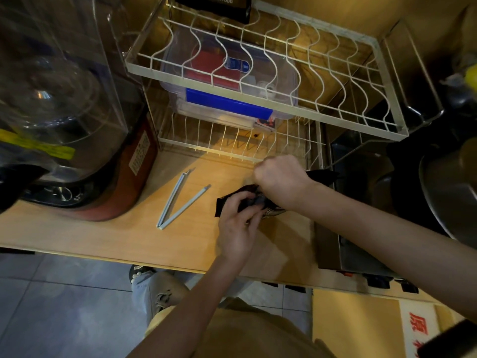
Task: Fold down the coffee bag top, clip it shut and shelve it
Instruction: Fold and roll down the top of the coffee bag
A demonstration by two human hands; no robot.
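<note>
Right at the middle of the frame, both hands work a black coffee bag (233, 200) lying on the wooden counter (103, 236). The left hand (238, 226) comes in from below and pinches the bag's near-left edge, fingers curled over the dark foil. The right hand (280, 180) reaches in from the right, closed in a fist over the bag's upper part, so most of the bag is hidden (only a dark corner and a strip of print show). Left of the bag, well clear of both hands, a pale blue clip (178, 202) lies open in a V on the counter. Above, across the upper half of the frame, stands a white wire rack (258, 99) with a clear plastic box (229, 99) on its lower tier.
</note>
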